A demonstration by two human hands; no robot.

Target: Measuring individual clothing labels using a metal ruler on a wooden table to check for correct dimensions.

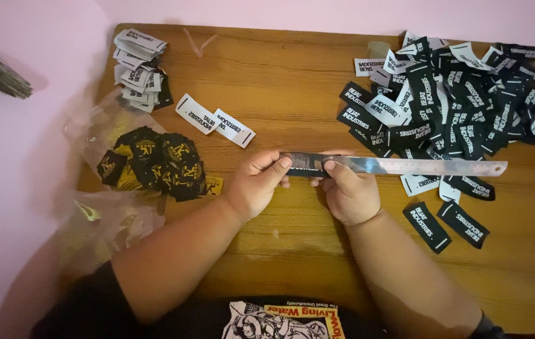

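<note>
A long steel ruler (430, 167) lies across the middle of the wooden table (280, 81), pointing right. A black woven label (304, 165) is pressed against its left end. My left hand (256, 183) pinches the ruler's left end and the label between thumb and fingers. My right hand (347, 189) grips the ruler and the label's right edge just beside it. Both hands are close together at the table's centre.
A big heap of black and white labels (462, 94) fills the right back. Two loose black labels (446, 225) lie at the right front. A white folded strip (215, 120), a white stack (137, 69) and a black-yellow label pile (154, 163) on clear plastic sit left.
</note>
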